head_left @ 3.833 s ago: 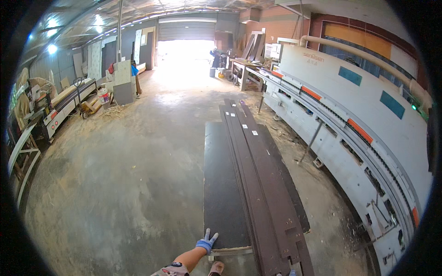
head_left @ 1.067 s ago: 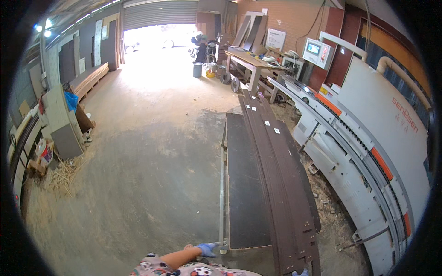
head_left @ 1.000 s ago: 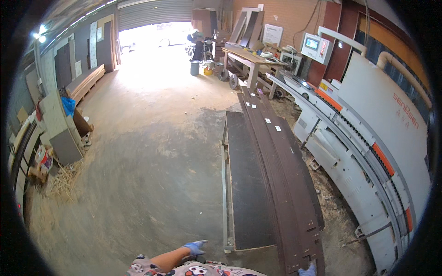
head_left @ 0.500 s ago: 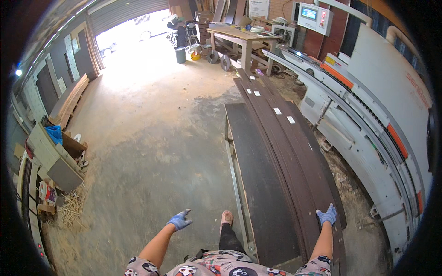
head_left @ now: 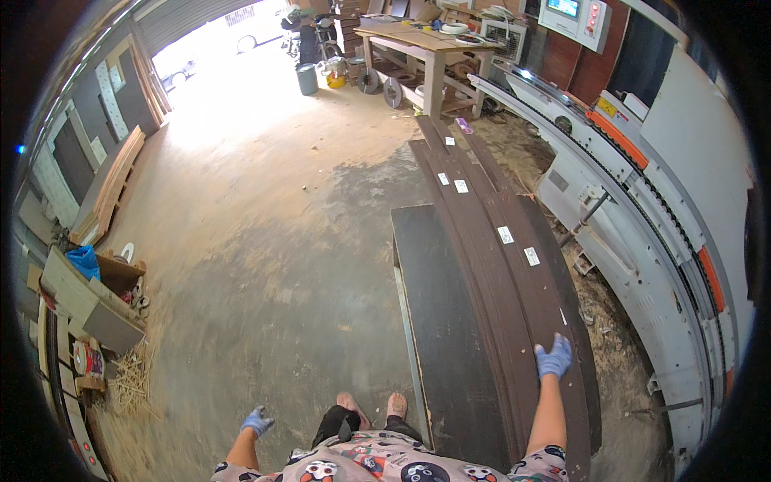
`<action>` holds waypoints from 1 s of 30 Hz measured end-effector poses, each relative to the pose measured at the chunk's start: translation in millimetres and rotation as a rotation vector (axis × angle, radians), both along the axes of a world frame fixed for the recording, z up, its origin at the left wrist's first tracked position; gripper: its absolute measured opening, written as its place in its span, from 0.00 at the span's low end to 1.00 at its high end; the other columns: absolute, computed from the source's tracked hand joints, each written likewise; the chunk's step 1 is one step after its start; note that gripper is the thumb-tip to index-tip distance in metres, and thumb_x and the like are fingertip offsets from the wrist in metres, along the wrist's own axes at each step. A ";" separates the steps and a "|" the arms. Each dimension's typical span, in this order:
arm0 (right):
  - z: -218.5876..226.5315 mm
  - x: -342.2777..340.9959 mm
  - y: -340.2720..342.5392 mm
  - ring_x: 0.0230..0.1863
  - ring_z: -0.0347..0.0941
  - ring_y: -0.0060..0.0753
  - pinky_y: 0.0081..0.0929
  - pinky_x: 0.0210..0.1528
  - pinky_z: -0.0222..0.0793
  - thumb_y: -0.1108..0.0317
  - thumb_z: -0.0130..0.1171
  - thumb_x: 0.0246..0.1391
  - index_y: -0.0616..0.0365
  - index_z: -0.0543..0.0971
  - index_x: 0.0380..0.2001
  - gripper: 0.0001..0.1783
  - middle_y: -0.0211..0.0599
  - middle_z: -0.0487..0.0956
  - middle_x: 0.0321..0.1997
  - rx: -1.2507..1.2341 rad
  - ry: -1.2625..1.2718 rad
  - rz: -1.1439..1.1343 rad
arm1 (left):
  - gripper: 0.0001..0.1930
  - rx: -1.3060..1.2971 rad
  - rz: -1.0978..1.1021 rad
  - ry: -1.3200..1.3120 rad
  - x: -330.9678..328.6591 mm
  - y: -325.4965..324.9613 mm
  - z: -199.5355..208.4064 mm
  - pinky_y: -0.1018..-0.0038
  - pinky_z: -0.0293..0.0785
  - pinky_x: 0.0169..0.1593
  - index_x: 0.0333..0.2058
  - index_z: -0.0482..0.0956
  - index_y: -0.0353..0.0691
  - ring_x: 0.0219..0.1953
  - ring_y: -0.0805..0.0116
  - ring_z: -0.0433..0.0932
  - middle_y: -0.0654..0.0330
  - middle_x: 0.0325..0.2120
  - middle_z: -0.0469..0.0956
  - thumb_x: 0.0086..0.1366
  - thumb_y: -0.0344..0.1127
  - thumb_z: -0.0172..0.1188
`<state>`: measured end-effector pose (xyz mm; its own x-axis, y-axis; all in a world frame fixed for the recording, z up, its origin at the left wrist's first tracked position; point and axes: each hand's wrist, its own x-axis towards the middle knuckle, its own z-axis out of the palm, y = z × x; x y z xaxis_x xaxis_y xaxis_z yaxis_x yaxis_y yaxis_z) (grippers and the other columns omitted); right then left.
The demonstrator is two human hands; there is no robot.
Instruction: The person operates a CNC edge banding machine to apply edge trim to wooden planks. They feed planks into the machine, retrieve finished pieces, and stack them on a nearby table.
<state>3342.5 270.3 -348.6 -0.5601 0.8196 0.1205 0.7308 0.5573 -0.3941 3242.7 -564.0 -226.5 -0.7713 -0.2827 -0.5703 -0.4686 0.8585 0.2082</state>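
My right hand [head_left: 554, 357], in a blue glove with bare fingertips, is at the top of a stack of long dark brown boards [head_left: 514, 281]. Its fingers are spread, with nothing in the grasp; whether the palm presses on the wood I cannot tell. White labels [head_left: 504, 234] are stuck along the boards. Under and beside the stack lies a wider black panel [head_left: 446, 321], carried on a metal-edged frame. Low on the left, my left hand [head_left: 258, 421], gloved alike, hangs over the concrete floor with its fingers apart and no object in it.
On the right runs a long white and orange machine [head_left: 642, 209] with a control screen [head_left: 574, 20]. A wooden worktable [head_left: 430, 40] stands ahead. A blue-grey bin [head_left: 307, 79] is near the bright doorway. Along the left are leaning panels [head_left: 112, 185] and scattered wood strips [head_left: 135, 381].
My left hand has dropped lower and to the left. My right hand has shifted slightly forward along the boards. Both feet now show, and the view has tilted a little.
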 end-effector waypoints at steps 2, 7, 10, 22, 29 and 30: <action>3.7 -68.0 -33.6 0.61 0.64 0.49 0.44 0.65 0.56 0.51 0.70 0.36 0.54 0.75 0.51 0.36 0.48 0.72 0.57 0.049 0.091 0.124 | 0.42 0.008 0.045 -0.084 -18.9 -9.6 -22.0 0.66 0.70 0.56 0.63 0.59 0.37 0.56 0.55 0.72 0.45 0.56 0.70 0.51 0.40 0.70; 60.3 -228.7 -83.0 0.68 0.53 0.45 0.43 0.68 0.48 0.39 0.63 0.42 0.48 0.62 0.64 0.48 0.40 0.58 0.69 -0.238 -0.290 0.025 | 0.41 0.053 0.095 -0.096 -105.5 -14.5 -33.6 0.68 0.73 0.51 0.63 0.58 0.37 0.53 0.57 0.74 0.46 0.54 0.72 0.54 0.40 0.69; 77.9 -300.9 -82.8 0.71 0.49 0.45 0.43 0.69 0.46 0.36 0.63 0.41 0.46 0.56 0.67 0.54 0.42 0.53 0.72 -0.274 -0.405 -0.027 | 0.41 0.047 0.310 -0.110 -169.4 -39.9 -30.0 0.70 0.75 0.46 0.63 0.58 0.37 0.48 0.59 0.77 0.47 0.53 0.73 0.55 0.40 0.69; 56.5 -357.4 -81.8 0.64 0.60 0.46 0.43 0.63 0.57 0.46 0.77 0.26 0.49 0.59 0.63 0.59 0.47 0.66 0.62 -0.365 -0.463 -0.278 | 0.39 0.110 -0.120 -0.043 -507.0 12.7 -29.6 0.65 0.70 0.56 0.63 0.59 0.38 0.57 0.54 0.71 0.45 0.57 0.69 0.54 0.41 0.67; 35.2 -383.2 -102.3 0.60 0.64 0.46 0.42 0.66 0.53 0.52 0.78 0.20 0.52 0.68 0.55 0.52 0.47 0.71 0.56 -0.261 -0.274 -0.421 | 0.36 0.438 -0.610 0.069 -696.5 302.3 -18.2 0.63 0.71 0.56 0.63 0.60 0.45 0.56 0.54 0.72 0.45 0.57 0.68 0.57 0.40 0.64; 44.6 -402.3 -109.7 0.59 0.64 0.46 0.43 0.66 0.52 0.51 0.77 0.20 0.52 0.68 0.56 0.53 0.46 0.71 0.55 -0.262 -0.221 -0.353 | 0.36 0.501 -0.660 -0.010 -702.8 349.9 -10.6 0.63 0.71 0.56 0.63 0.59 0.43 0.55 0.54 0.73 0.45 0.57 0.68 0.58 0.40 0.64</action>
<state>2940.2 160.6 -304.0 -0.2319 0.9509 -0.2050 0.9390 0.1638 -0.3024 2539.9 -214.2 -237.1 -0.6838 0.5157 -0.5163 0.0953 0.7646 0.6374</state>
